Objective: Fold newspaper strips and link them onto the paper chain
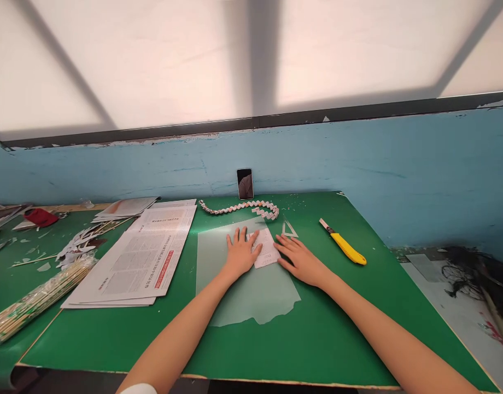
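A small piece of printed paper (267, 253) lies on a translucent sheet (251, 298) with a ragged near edge. My left hand (241, 251) rests flat with fingers spread, its fingertips at the paper's left side. On the other side, my right hand (299, 260) lies with fingers stretched out, touching or just beside the paper's right edge. Just beyond the right hand is a clear triangle ruler (289, 228). A folded-paper zigzag chain (235, 207) curves across the table behind both hands. To the right lies a yellow utility knife (346, 247), its blade end pointing away.
A phone (245, 184) leans against the blue wall. Newspapers (140, 257) are stacked at left, beside a plastic-wrapped bundle of thin sticks (42, 298). Paper scraps (79, 243) and a red object (41, 217) lie farther left. The green table (337, 334) ends at right above dark clutter (481, 279).
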Demonstrator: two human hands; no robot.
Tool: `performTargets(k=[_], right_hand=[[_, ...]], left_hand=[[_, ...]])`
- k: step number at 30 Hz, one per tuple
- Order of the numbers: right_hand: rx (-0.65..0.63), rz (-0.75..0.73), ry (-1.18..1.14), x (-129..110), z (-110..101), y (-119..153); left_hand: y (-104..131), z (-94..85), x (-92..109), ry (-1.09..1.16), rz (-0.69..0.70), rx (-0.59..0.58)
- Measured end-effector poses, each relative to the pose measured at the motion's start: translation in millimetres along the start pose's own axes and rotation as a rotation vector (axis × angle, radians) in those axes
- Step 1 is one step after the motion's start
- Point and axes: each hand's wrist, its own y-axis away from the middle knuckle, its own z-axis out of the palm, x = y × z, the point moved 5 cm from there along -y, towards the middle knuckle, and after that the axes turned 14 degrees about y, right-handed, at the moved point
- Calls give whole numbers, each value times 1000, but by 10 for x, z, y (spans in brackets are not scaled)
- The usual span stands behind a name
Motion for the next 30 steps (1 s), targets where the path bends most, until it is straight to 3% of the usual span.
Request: performTargets(k=[4, 8, 12, 16, 21, 23, 25, 27, 30], right_hand=[[89, 285, 168, 432, -176, 135], [-36, 794, 508, 924, -326, 483], [-144, 899, 650, 1106, -378, 726], [-208, 829, 636, 1154, -279, 734], [-71, 742, 430, 992, -316, 499], [-30, 608, 187, 812, -363, 371], [-22, 378, 27, 564, -409, 263], [-34, 168, -31, 329, -421, 217], [-40, 58, -22, 148, -353, 214]], left_hand=[[-102, -147, -339, -25, -141, 44], [-141, -237, -559, -42, -203, 84], [-131, -256, -591, -44, -225, 116], [-128, -249, -565, -33, -217, 109], [-123, -249, -559, -34, -219, 106], [-120, -249, -550, -40, -215, 101], [-119, -247, -543, -44, -216, 95], [-120, -247, -544, -47, -217, 93], [-123, -251, -556, -48, -218, 92]])
